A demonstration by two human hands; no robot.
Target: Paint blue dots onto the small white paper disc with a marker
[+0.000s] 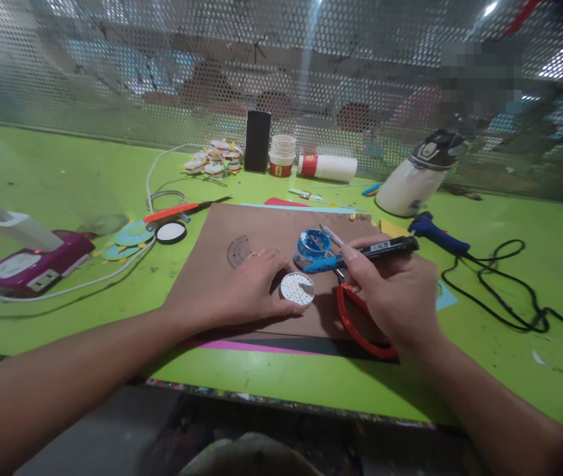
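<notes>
My left hand curves around the edge of a small round white disc with a dotted pattern on top, steadying it on the brown sheet. My right hand grips a black marker-like pen with a blue front end, pointing left above the disc. A slim pale rod also sticks out by the right thumb; I cannot tell its kind. Just behind the disc is a round blue tub. Red-handled scissors lie under my right hand, partly hidden. A clear protractor is beside my left fingers.
Along the back stand a black phone, stacked paper cups, a fallen cup stack and a tilted white bottle. A purple power strip and an orange cutter lie left, a blue glue gun with its cord right.
</notes>
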